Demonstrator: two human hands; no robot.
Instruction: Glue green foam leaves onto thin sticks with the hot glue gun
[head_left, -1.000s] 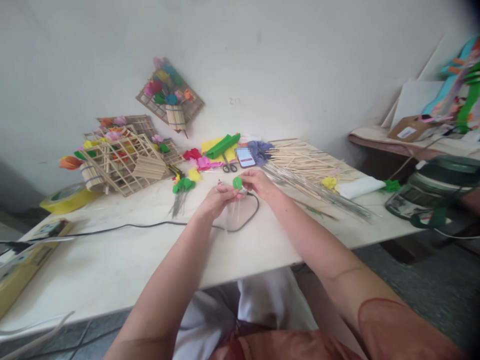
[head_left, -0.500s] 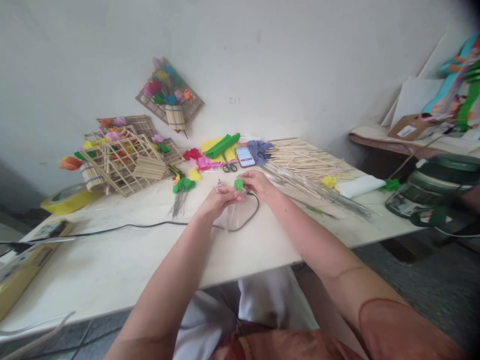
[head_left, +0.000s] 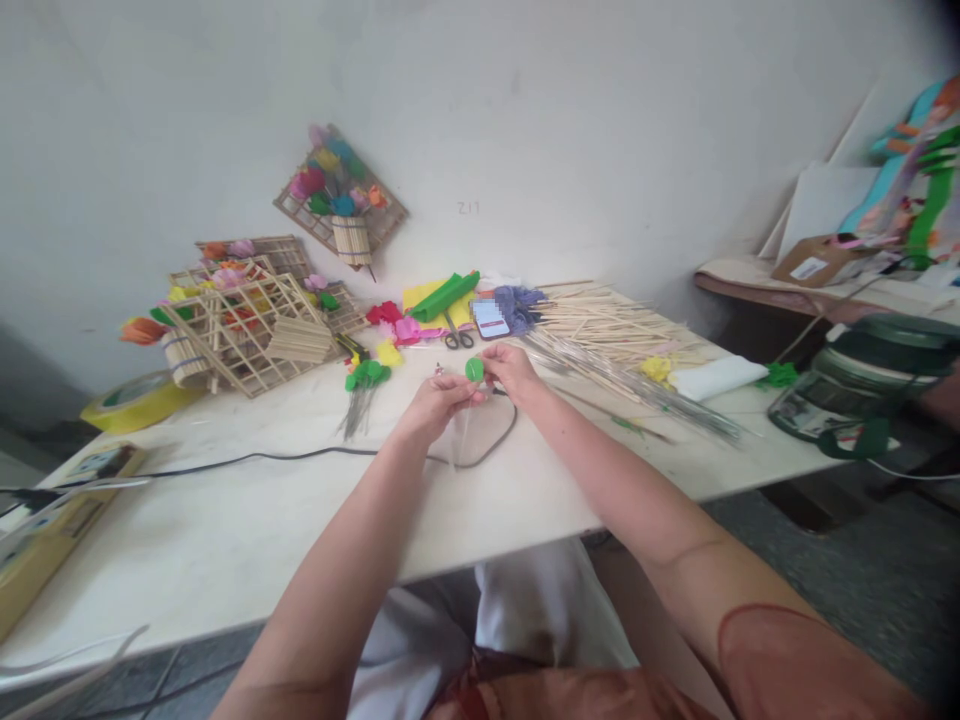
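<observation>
Over the middle of the white table (head_left: 300,520), my left hand (head_left: 441,402) and my right hand (head_left: 511,368) meet at a small round green piece (head_left: 475,370). Both hands are closed, fingertips pinching it from either side. Thin wires or a clear strip (head_left: 459,435) hang below my left fingers. Behind the hands lie scissors (head_left: 458,338) and a phone (head_left: 491,316). To the left rests a bunch of green pieces on thin wires (head_left: 367,375).
Wooden lattice frames with paper flowers (head_left: 247,320) and yellow tape (head_left: 139,400) stand left. Wooden sticks (head_left: 607,325), wires (head_left: 675,400) and a dark green jug (head_left: 862,380) are on the right. A black cable (head_left: 262,455) crosses the table; a power strip (head_left: 71,520) sits at far left.
The hands stay pinched at the green piece, which has turned or shifted slightly left. The view has shifted a little.
</observation>
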